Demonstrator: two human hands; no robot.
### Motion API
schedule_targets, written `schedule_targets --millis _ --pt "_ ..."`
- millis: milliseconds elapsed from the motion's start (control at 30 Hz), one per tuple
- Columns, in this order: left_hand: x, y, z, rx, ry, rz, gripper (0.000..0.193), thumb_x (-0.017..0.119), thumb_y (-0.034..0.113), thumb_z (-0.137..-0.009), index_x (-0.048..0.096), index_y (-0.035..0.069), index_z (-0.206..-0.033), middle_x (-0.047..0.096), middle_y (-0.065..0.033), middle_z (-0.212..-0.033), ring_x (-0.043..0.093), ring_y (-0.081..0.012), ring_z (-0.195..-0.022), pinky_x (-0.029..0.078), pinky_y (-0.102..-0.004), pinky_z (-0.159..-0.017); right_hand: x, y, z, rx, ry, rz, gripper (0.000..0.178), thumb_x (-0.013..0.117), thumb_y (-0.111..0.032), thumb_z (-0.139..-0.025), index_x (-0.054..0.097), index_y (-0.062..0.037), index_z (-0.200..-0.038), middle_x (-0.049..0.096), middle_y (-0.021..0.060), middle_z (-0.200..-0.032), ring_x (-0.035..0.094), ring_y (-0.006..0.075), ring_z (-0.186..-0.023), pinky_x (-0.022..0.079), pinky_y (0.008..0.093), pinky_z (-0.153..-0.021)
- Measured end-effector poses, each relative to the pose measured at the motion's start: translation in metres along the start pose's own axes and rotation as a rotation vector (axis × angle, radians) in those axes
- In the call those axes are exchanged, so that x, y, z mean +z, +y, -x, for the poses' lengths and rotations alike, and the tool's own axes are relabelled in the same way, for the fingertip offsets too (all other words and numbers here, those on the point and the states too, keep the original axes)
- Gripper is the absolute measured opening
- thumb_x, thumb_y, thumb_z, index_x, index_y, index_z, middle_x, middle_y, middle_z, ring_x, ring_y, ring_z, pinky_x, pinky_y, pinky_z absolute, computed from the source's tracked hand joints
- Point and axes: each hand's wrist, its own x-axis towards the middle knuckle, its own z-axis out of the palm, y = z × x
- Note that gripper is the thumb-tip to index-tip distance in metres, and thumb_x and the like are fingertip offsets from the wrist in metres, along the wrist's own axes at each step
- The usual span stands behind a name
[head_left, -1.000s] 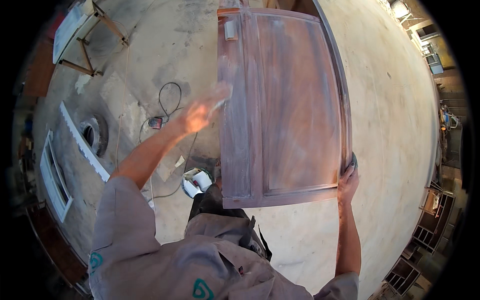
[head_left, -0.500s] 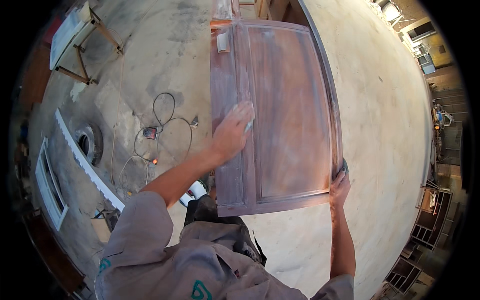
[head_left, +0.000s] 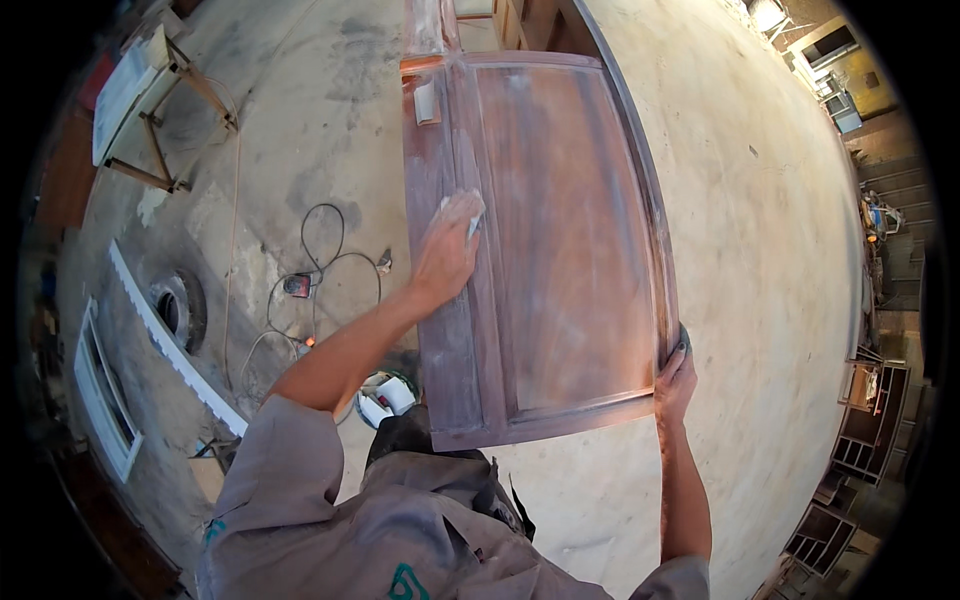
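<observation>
A dusty reddish-brown wooden cabinet (head_left: 570, 240) with a framed panel stretches away in front of me. My left hand (head_left: 446, 255) presses on the strip left of the panel. Its fingers are closed over a small, thin, pale bluish pad, perhaps folded sandpaper, mostly hidden beneath them. At the near right corner, my right hand (head_left: 676, 385) grips the cabinet's edge, fingers partly out of sight. A whitish folded piece (head_left: 426, 102) lies farther up the left strip, by an orange-brown patch.
Left of the cabinet, a red-and-black device (head_left: 298, 286) lies among looping cables. A tyre (head_left: 180, 310), a scalloped white board (head_left: 170, 335) and a white frame (head_left: 105, 390) are farther left. A tub with white pieces (head_left: 388, 396) sits near my legs. Wooden shelving (head_left: 870, 420) lines the far right.
My left hand has slid a little farther up along the left strip. The view has shifted slightly, showing more of the tub. My right hand keeps its grip on the edge.
</observation>
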Motion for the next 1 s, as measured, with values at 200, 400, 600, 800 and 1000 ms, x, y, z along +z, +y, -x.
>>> schedule_targets --millis 200,400,600,800,1000 --pt "-0.017 -0.011 -0.007 0.003 -0.028 -0.042 0.05 0.057 0.001 -0.095 0.05 -0.002 -0.144 0.05 -0.0222 -0.151 0.044 -0.0411 -0.142 0.034 -0.0457 -0.121 0.004 0.0 -0.008 -0.015 -0.028 0.009 0.042 0.037 -0.026 -0.11 0.06 -0.0049 -0.138 0.069 0.0279 -0.108 0.068 0.044 -0.094 0.053 0.0478 -0.08" --pt "-0.055 0.088 0.14 0.137 -0.378 0.117 0.056 0.067 0.002 -0.087 0.054 -0.002 -0.141 0.051 -0.0204 -0.151 0.044 -0.038 -0.145 0.034 -0.0498 -0.122 0.002 0.001 0.0 -0.034 0.036 -0.005 0.042 0.037 -0.027 -0.111 0.06 0.0005 -0.133 0.068 0.0274 -0.099 0.064 0.0414 -0.084 0.051 0.0455 -0.079" --pt "-0.041 0.041 0.061 0.146 -0.248 0.03 0.054 0.065 0.002 -0.087 0.054 -0.002 -0.14 0.051 -0.0186 -0.151 0.043 -0.0379 -0.145 0.033 -0.0502 -0.122 0.008 0.007 -0.01 -0.089 0.054 -0.001 0.043 0.036 -0.028 -0.111 0.062 -0.001 -0.132 0.065 0.026 -0.089 0.063 0.0401 -0.078 0.05 0.0466 -0.074" --pt "-0.062 0.074 0.141 0.366 -0.535 0.182 0.066 0.072 0.0 -0.079 0.054 0.001 -0.142 0.052 -0.0197 -0.149 0.044 -0.0377 -0.145 0.036 -0.0521 -0.121 0.005 0.002 -0.01 0.043 0.052 0.071 0.041 0.038 -0.033 -0.109 0.066 -0.0075 -0.123 0.069 0.0273 -0.087 0.066 0.0492 -0.082 0.051 0.0542 -0.071" --pt "-0.059 0.073 0.103 0.369 -0.486 0.037 0.056 0.068 0.003 -0.084 0.057 0.0 -0.138 0.054 -0.0173 -0.147 0.047 -0.0352 -0.142 0.038 -0.0486 -0.12 0.009 0.015 -0.014 0.063 0.071 0.08 0.04 0.039 -0.036 -0.108 0.067 -0.0113 -0.122 0.069 0.0259 -0.086 0.066 0.0494 -0.08 0.051 0.0552 -0.071"
